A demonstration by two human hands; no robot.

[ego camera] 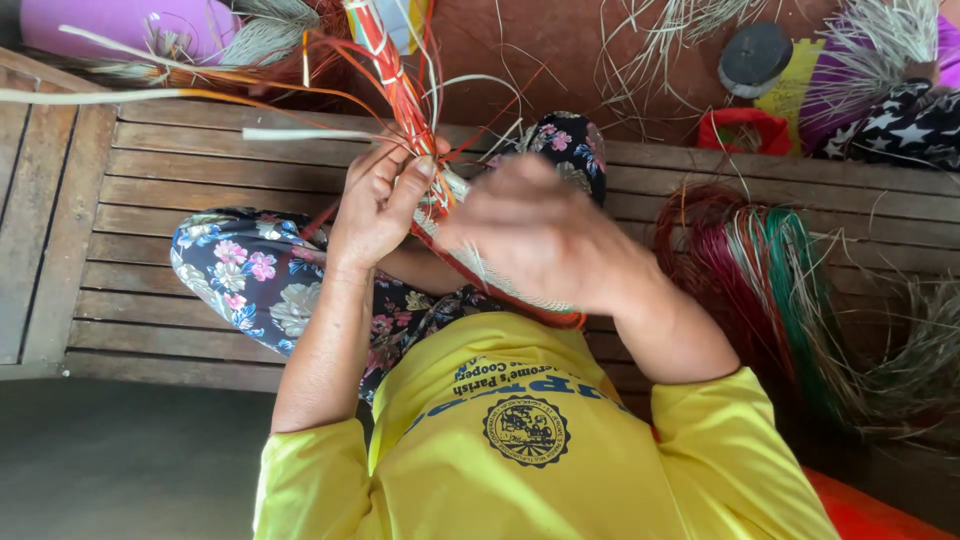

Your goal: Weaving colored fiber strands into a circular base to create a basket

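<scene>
My left hand (375, 205) is closed around a partly woven piece (455, 215) of red, orange and pale straw strips, thumb pressed on the weave. Loose strip ends (385, 60) fan up and away from it. My right hand (540, 235) is blurred and lies over the lower part of the woven piece, back of the hand toward me. Its fingers are hidden, so its grip cannot be made out. A red-edged woven band (545, 312) runs out from under that hand over my lap, above floral trousers (250, 275) and a yellow shirt (520, 450).
I sit on a wooden slat bench (150, 170). A bundle of red, green and pale straw (770, 270) lies on the bench at right. Farther off are a dark round lid (755, 55), a red bag (740, 128), a purple object (120, 22) and scattered straw.
</scene>
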